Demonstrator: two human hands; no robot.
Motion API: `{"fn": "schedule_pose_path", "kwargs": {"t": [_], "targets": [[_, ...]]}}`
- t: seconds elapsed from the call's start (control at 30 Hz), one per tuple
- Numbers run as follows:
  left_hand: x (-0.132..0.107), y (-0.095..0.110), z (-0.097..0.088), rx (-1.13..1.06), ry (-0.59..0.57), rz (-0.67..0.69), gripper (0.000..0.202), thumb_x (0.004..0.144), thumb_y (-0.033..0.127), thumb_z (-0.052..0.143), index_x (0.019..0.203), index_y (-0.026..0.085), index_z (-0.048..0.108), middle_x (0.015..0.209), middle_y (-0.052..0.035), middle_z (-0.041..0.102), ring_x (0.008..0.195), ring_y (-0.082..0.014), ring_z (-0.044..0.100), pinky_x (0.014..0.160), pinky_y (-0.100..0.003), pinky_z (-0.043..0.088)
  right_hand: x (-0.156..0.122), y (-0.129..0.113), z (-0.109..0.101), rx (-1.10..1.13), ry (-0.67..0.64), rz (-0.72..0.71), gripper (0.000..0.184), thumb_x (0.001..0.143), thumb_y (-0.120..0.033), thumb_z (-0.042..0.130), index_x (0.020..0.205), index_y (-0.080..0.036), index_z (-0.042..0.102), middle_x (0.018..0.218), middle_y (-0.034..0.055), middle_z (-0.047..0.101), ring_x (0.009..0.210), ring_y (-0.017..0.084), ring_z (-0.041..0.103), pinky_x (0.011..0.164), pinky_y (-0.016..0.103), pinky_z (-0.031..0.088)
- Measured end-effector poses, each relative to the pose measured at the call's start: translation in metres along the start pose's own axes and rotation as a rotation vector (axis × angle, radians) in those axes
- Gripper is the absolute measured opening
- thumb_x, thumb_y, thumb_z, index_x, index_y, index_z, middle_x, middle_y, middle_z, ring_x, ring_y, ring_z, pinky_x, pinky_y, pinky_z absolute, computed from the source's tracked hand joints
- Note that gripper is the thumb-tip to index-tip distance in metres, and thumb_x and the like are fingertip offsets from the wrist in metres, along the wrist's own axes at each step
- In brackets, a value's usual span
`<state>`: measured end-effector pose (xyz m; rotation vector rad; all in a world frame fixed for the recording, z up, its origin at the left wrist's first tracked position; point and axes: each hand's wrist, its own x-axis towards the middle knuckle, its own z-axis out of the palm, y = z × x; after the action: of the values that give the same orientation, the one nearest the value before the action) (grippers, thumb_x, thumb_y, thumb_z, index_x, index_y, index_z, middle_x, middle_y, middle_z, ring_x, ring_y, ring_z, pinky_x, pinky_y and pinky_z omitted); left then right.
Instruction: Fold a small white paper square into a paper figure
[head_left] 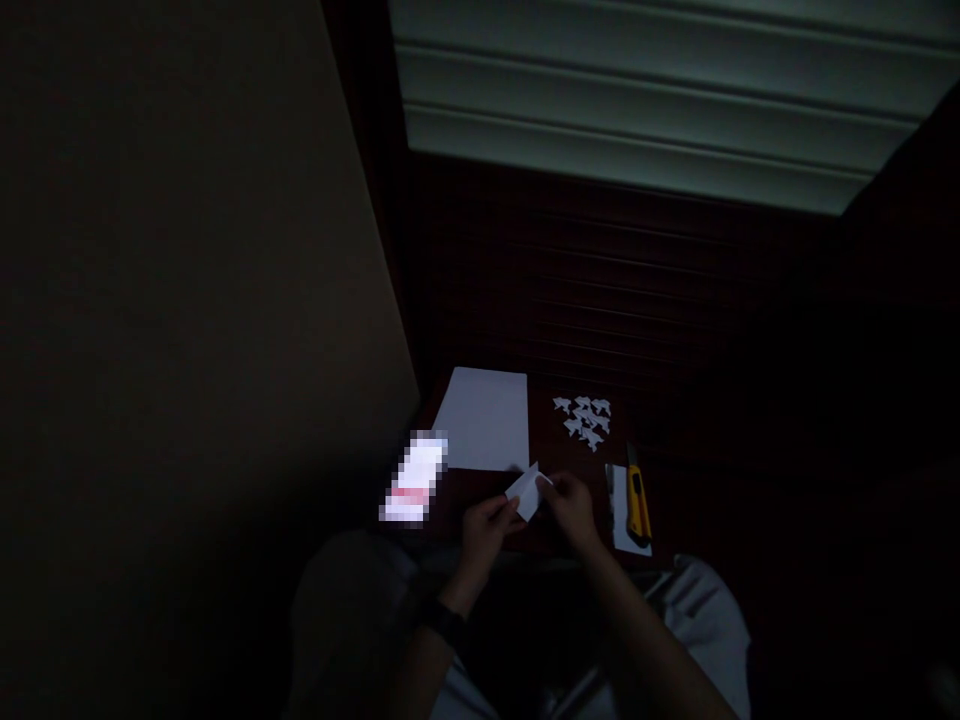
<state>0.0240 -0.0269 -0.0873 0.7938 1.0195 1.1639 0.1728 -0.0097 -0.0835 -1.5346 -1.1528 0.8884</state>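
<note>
A small white piece of folded paper [527,496] is held between my two hands above the near edge of the dark table. My left hand [486,525] pinches its lower left side, fingers closed on it. At its right corner my right hand [571,507] grips it between thumb and fingers. Part of the paper stands up as a flap at the top. Just behind it lies a larger white sheet of paper [486,418]. To the far right of that sheet sits a cluster of several small folded white paper shapes [584,418].
A yellow utility knife [637,505] rests on a narrow white paper strip [621,512] at the right. At the left is a lit, pixelated screen [415,475]. A wall [225,250] rises on the left, and pale slats [637,100] hang behind. The room is dim.
</note>
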Motion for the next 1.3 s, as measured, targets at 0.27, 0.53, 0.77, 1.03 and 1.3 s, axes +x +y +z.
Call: {"fn": "schedule_pose_path", "kwargs": {"t": [0.27, 0.53, 0.77, 1.03, 1.3], "targets": [[-0.003, 0.001, 0.006, -0.064, -0.005, -0.037, 0.029, 0.061, 0.032, 0.070, 0.077, 0.008, 0.067, 0.078, -0.0088, 0.068, 0.074, -0.0221, 0.064, 0.073, -0.037, 0.053, -0.001, -0.006, 0.003, -0.220, 0.131, -0.116, 0.027, 0.073, -0.040, 0.051, 0.077, -0.015, 0.062, 0.061, 0.0033, 0.061, 0.052, 0.016, 0.054, 0.049, 0.024, 0.039], [-0.004, -0.003, 0.009, -0.077, 0.022, -0.049, 0.032, 0.060, 0.030, 0.071, 0.084, 0.009, 0.066, 0.082, -0.0090, 0.068, 0.072, -0.0211, 0.064, 0.069, -0.036, 0.054, -0.006, -0.009, 0.006, -0.226, 0.128, -0.178, 0.024, 0.076, -0.036, 0.048, 0.084, -0.016, 0.060, 0.069, 0.0032, 0.062, 0.057, 0.016, 0.054, 0.054, 0.025, 0.041], [-0.002, -0.011, 0.010, -0.107, 0.099, -0.015, 0.031, 0.061, 0.030, 0.071, 0.083, 0.009, 0.067, 0.079, -0.0075, 0.068, 0.070, -0.0188, 0.063, 0.069, -0.036, 0.054, -0.007, -0.003, 0.009, 0.012, 0.051, -0.120, 0.034, 0.075, -0.036, 0.050, 0.101, -0.015, 0.056, 0.077, 0.0048, 0.063, 0.062, 0.016, 0.057, 0.055, 0.025, 0.045], [0.000, -0.013, 0.009, -0.105, 0.107, -0.024, 0.029, 0.059, 0.031, 0.072, 0.078, 0.009, 0.067, 0.076, -0.0063, 0.067, 0.070, -0.0199, 0.063, 0.067, -0.035, 0.055, -0.005, 0.007, 0.008, 0.104, -0.011, 0.023, 0.035, 0.067, -0.033, 0.058, 0.097, -0.015, 0.059, 0.058, -0.0002, 0.059, 0.051, 0.015, 0.054, 0.048, 0.024, 0.043], [-0.003, -0.007, 0.008, -0.110, 0.052, -0.087, 0.030, 0.061, 0.032, 0.071, 0.079, 0.008, 0.065, 0.072, -0.0075, 0.066, 0.063, -0.0170, 0.063, 0.069, -0.037, 0.054, -0.005, 0.000, 0.007, 0.198, -0.020, 0.027, 0.038, 0.065, -0.034, 0.062, 0.098, -0.015, 0.058, 0.056, -0.0008, 0.059, 0.050, 0.014, 0.054, 0.047, 0.023, 0.042]]}}
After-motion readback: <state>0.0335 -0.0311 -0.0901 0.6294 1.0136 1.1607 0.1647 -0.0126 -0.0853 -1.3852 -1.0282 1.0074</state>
